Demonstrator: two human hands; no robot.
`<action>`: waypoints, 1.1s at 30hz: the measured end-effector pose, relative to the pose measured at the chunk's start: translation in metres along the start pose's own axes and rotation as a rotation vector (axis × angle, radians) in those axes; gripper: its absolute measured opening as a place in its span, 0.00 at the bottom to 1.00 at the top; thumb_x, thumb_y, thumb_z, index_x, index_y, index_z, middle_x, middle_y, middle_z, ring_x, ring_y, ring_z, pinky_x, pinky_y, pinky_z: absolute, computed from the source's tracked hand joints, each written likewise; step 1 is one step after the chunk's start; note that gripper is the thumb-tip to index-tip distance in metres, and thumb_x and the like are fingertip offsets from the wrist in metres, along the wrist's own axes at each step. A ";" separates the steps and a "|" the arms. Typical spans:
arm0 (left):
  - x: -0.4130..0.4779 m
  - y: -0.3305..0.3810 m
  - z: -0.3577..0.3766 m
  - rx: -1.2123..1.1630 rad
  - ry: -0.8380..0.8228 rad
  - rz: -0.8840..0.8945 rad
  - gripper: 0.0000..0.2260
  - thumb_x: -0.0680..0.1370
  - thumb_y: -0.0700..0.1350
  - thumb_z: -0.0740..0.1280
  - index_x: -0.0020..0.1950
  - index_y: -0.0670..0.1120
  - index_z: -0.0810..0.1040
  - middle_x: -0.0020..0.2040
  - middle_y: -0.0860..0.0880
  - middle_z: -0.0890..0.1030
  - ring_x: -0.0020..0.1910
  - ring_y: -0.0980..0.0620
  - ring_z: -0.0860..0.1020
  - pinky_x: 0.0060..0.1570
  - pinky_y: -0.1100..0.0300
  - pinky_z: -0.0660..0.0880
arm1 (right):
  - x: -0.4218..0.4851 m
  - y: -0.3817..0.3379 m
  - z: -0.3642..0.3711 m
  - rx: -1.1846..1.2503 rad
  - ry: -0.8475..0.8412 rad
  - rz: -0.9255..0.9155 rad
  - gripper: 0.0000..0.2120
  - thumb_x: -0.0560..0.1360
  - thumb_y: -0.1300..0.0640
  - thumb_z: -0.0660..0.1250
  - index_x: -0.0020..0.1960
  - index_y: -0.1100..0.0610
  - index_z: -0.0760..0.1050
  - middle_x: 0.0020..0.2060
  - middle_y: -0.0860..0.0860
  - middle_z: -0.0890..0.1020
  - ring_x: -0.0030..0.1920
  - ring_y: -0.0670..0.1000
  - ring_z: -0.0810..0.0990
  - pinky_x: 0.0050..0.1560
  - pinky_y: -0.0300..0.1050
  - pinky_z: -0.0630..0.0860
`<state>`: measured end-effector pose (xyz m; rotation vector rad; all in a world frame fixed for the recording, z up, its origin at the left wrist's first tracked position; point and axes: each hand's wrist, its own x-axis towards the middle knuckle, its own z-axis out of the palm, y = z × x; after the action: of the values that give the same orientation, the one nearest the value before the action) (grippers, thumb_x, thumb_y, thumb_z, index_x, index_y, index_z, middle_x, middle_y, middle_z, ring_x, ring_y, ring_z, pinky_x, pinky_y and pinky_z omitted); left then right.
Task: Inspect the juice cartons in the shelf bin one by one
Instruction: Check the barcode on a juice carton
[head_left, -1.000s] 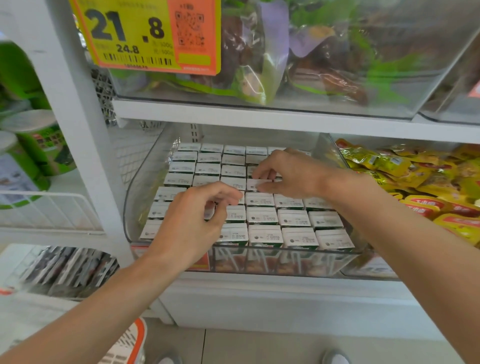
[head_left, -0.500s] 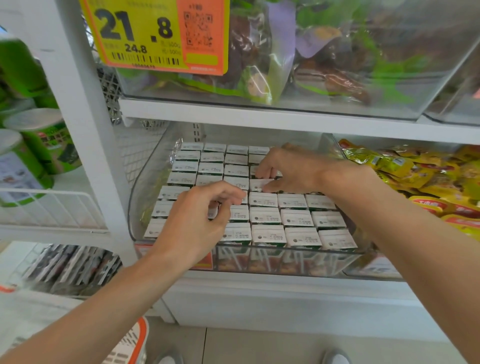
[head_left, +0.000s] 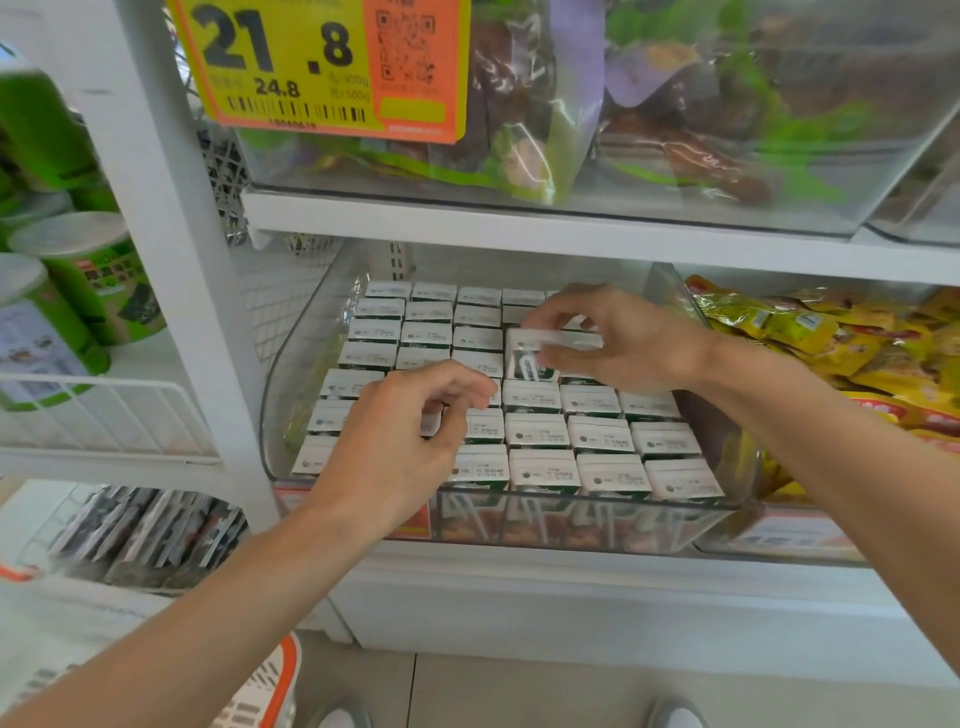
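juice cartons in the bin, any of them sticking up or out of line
Yes: one carton, right of middle in the bin, stands raised above its neighbours, green side showing, pinched by the right hand. The rest sit flush in even rows.

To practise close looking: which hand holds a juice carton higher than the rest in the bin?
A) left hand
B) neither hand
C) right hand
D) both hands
C: the right hand pinches a juice carton that stands above its neighbours, green side showing.

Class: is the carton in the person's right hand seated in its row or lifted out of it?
Partly lifted: the right hand pinches the carton, its green side showing above the neighbouring cartons.
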<state>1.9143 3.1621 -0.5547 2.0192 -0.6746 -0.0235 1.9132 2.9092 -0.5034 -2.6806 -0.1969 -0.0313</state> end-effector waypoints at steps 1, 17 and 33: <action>0.000 0.000 0.000 0.004 0.000 0.000 0.15 0.82 0.35 0.67 0.57 0.55 0.85 0.51 0.61 0.86 0.55 0.60 0.82 0.62 0.54 0.79 | -0.005 -0.001 -0.001 0.038 0.048 -0.017 0.14 0.80 0.55 0.73 0.66 0.53 0.80 0.59 0.47 0.82 0.58 0.45 0.79 0.52 0.22 0.70; 0.002 0.024 0.003 -0.275 -0.086 0.061 0.15 0.82 0.50 0.68 0.69 0.57 0.79 0.62 0.64 0.84 0.64 0.65 0.80 0.67 0.59 0.74 | -0.076 -0.052 0.027 0.692 0.464 0.025 0.17 0.79 0.56 0.74 0.67 0.55 0.82 0.60 0.49 0.86 0.58 0.44 0.86 0.61 0.39 0.81; -0.008 0.017 0.001 -0.582 -0.095 -0.157 0.12 0.84 0.42 0.65 0.62 0.56 0.82 0.55 0.54 0.88 0.55 0.55 0.87 0.52 0.67 0.81 | -0.085 -0.051 0.059 1.037 0.467 0.276 0.07 0.77 0.57 0.76 0.55 0.57 0.86 0.45 0.52 0.90 0.46 0.51 0.89 0.47 0.37 0.83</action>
<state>1.8993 3.1584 -0.5432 1.5070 -0.4934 -0.3695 1.8209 2.9688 -0.5385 -1.5864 0.2497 -0.3574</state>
